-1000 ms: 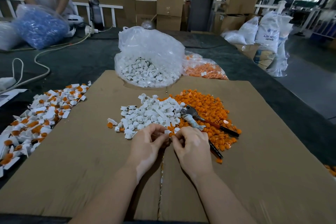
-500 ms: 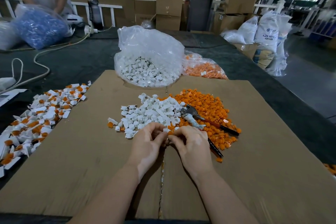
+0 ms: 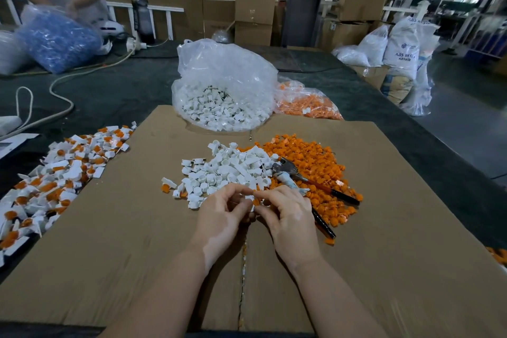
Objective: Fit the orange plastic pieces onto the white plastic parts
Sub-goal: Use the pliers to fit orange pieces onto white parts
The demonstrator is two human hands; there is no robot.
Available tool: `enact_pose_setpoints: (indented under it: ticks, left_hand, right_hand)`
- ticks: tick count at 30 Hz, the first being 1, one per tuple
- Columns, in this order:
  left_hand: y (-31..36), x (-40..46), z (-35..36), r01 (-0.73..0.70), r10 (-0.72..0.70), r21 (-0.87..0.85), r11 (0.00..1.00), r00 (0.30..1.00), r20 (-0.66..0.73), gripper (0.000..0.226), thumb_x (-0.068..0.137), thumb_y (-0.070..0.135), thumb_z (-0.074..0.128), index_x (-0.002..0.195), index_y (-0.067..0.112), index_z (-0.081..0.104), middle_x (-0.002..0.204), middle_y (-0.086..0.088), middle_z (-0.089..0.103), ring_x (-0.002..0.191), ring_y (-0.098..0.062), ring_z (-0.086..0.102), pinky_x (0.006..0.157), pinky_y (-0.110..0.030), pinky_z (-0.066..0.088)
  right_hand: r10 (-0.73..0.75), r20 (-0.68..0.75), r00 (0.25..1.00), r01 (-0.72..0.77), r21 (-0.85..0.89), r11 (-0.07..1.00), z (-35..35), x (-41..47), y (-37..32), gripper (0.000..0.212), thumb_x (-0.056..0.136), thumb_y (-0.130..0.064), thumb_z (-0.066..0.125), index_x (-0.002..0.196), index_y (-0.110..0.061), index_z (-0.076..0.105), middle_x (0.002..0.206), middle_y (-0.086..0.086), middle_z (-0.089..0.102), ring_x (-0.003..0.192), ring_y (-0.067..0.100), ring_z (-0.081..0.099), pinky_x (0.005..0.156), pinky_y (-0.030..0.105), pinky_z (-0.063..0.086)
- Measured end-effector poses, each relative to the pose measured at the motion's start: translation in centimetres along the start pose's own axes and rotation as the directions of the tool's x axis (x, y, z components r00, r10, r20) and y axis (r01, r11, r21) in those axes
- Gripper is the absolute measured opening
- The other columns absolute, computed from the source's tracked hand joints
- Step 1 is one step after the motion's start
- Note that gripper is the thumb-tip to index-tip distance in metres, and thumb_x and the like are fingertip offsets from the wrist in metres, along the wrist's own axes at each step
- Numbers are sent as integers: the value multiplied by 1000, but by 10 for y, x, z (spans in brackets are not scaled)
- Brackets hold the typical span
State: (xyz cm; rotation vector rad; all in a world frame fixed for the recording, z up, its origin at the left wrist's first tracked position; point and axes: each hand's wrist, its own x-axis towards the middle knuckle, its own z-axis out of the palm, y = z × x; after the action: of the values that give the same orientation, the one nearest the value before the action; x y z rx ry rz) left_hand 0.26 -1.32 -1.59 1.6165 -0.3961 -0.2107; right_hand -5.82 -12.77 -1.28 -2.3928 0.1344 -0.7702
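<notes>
Both forearms rose from the bottom edge of the frame, bare to the wrists, with no sleeve showing. The left hand (image 3: 223, 217) and right hand (image 3: 290, 217) were bare too, ungloved, fingers without rings.

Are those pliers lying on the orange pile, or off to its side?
Touching. The head view shows the pliers lying right on the orange pile, with orange pieces showing on both sides of the handles.

Both hands (image 3: 256, 217) together, fingers (image 3: 270, 196) curled
</notes>
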Motion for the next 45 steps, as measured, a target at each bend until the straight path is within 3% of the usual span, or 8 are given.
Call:
enact_pose_setpoints:
  ticks: [13, 24, 29, 33, 37, 40, 45]
  left_hand:
    - [-3, 3, -1, -32, 32, -21, 999, 999, 8, 19, 82, 0, 65, 84, 19, 65, 57, 5, 59, 56, -6, 60, 56, -14, 48]
    - [0, 1, -1, -37, 37, -4, 999, 999, 10, 15, 84, 3, 64, 86, 17, 65, 65, -9, 58, 57, -6, 57, 55, -13, 47]
    - [-1, 3, -1, -20, 20, 3, 1000, 1000, -24, 11, 83, 3, 65, 87, 14, 65, 64, -6, 56, 59, -9, 57, 58, -18, 48]
    - [-1, 6, 1, 35, -38, -69, 997, 998, -45, 14, 84, -1, 63, 87, 12, 63, 64, -7, 58, 57, -9, 60, 57, -16, 49]
    - [1, 11, 2, 62, -66, -86, 994, 996, -55, 13, 85, -1, 61, 89, 11, 61, 65, -8, 59, 52, -4, 58, 54, -13, 48]
    - [2, 14, 4, 63, -67, -55, 996, 996, -65, 11, 86, 1, 61, 92, 10, 61, 65, -8, 61, 54, -5, 59, 57, -14, 49]
    - [4, 14, 4, 76, -81, -84, 994, 995, -59, 12, 86, -1, 60, 97, 3, 61, 69, -14, 59, 53, -5, 60, 55, -13, 50]
  right_hand:
    - [-36, -17, 999, 35, -55, 998, 0, 0, 0, 18, 77, -13, 72, 95, -16, 72, 83, 0, 64, 84, 22, 58, 74, 34, 38]
    - [-52, -10, 999, 51, -71, 996, 1, 1, 1, 19, 78, -15, 72, 97, -17, 72, 84, 0, 64, 84, 22, 58, 76, 35, 38]
    - [-62, -67, 996, 54, -118, 992, -2, 2, 1, 25, 79, -22, 71, 102, -15, 69, 94, -1, 66, 95, 20, 60, 81, 32, 36]
    - [99, -185, 978, -153, -305, 940, -13, 11, 7, 33, 84, -27, 66, 114, -14, 62, 114, 4, 62, 110, 25, 54, 91, 39, 33]
    - [451, -45, 892, -385, -598, 702, -30, 20, 21, 60, 91, -53, 42, 140, -21, 32, 141, 5, 41, 131, 25, 33, 109, 47, 16]
    - [560, 72, 825, -392, -640, 660, -35, 27, 27, 60, 90, -54, 39, 139, -20, 31, 142, 7, 37, 133, 27, 29, 111, 53, 12]
    - [581, 118, 805, -369, -668, 646, -38, 36, 27, 54, 86, -48, 45, 129, -17, 42, 140, 11, 35, 132, 31, 27, 110, 54, 11]
